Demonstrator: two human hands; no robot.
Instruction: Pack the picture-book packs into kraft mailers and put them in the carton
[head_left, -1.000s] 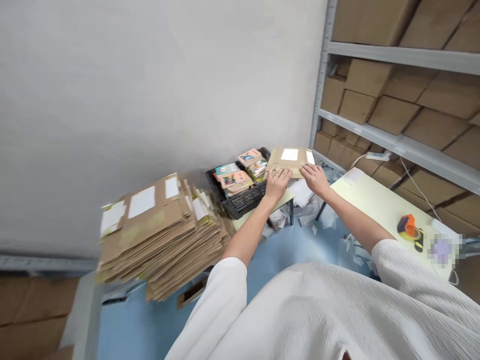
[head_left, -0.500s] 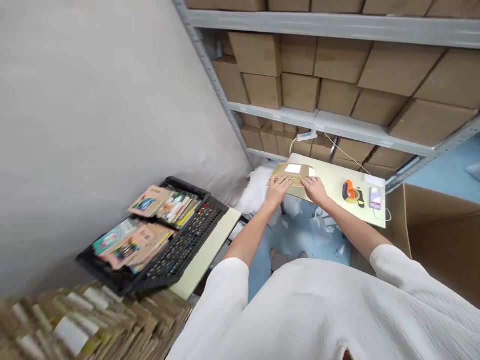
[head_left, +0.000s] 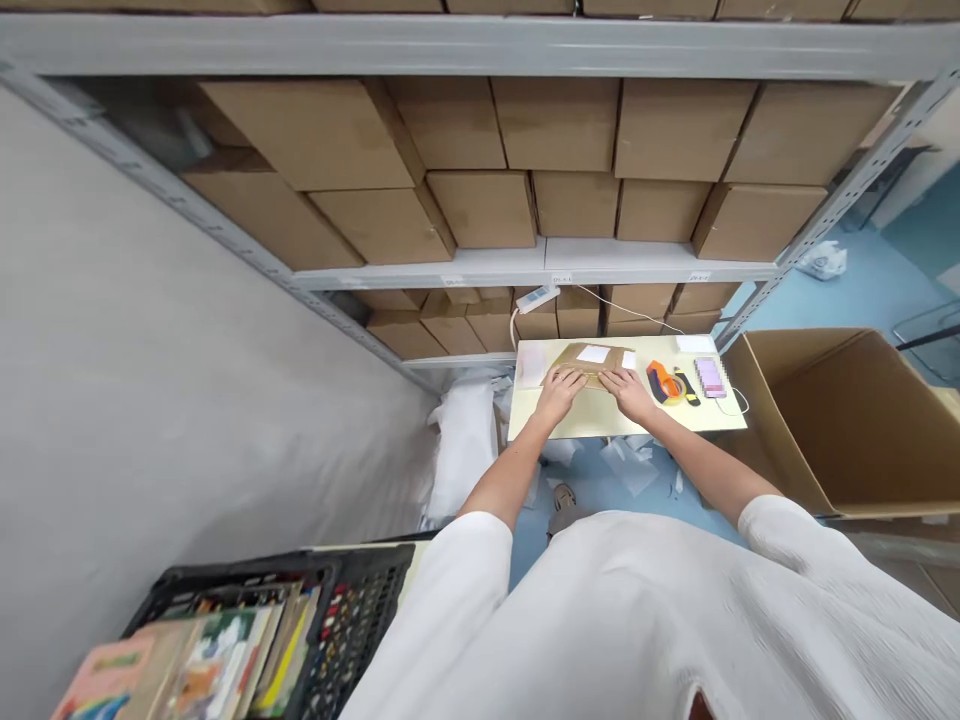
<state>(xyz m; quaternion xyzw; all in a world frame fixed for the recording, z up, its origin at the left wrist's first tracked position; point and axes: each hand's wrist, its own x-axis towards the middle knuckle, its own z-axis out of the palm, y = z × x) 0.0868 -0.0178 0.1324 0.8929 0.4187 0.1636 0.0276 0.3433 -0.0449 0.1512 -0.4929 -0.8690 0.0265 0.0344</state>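
A flat brown cardboard parcel (head_left: 611, 358) with white labels lies on the small pale table (head_left: 592, 415). My left hand (head_left: 560, 392) grips its near left edge, fingers curled over the top. On the near right edge, my right hand (head_left: 627, 392) presses with its fingers bent the same way. Just right of that hand sits an orange and dark tape dispenser (head_left: 664, 383). Beside it lies a black and yellow tool (head_left: 686, 388) that I cannot make out further. A phone (head_left: 709, 377) with a cable rests at the table's right end.
A metal shelf (head_left: 510, 262) full of brown boxes (head_left: 480, 210) stands behind the table. A large open carton (head_left: 787, 430) is at the right. Left of me, a black crate (head_left: 360, 610) holds books (head_left: 225, 650). Paper scraps (head_left: 630, 465) litter the blue floor.
My view has swung right and the table now lies straight ahead. Both hands still hold the parcel, which has come onto the table with them from its left end.
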